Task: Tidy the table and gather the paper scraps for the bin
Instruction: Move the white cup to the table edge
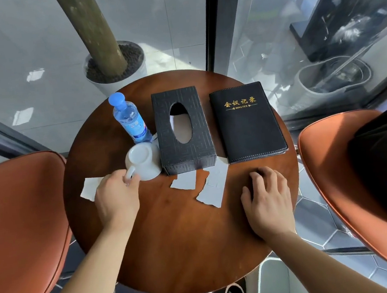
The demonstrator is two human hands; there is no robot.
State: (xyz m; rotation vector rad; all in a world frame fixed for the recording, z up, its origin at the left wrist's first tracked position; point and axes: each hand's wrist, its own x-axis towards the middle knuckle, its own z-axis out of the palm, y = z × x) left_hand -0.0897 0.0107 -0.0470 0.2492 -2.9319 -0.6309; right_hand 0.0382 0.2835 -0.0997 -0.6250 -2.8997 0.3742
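On the round wooden table lie several torn white paper scraps: one at the left partly under my left hand, one in front of the tissue box, and a long one to its right. My left hand grips the handle of a white mug that stands upside down beside the box. My right hand rests palm down on the table, fingers apart, holding nothing, just right of the long scrap.
A black tissue box stands mid-table with a water bottle to its left and a black minutes notebook to its right. Orange chairs flank the table: left, right. A white bin sits below the table's near right edge.
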